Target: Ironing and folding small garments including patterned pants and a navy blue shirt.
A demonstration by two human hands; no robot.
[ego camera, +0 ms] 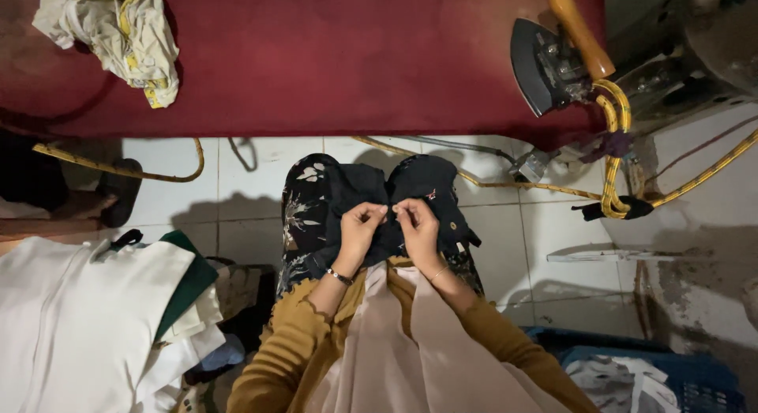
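Centrally, left hand (359,223) and right hand (416,221) pinch the black garment (410,184) side by side, fingertips nearly touching.

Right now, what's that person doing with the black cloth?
A person is pinching a black garment with both hands, left hand and right hand close together at its middle, holding it over their lap. In front is a red ironing board with an iron standing on it and a crumpled cloth. White folded clothes lie at the left.
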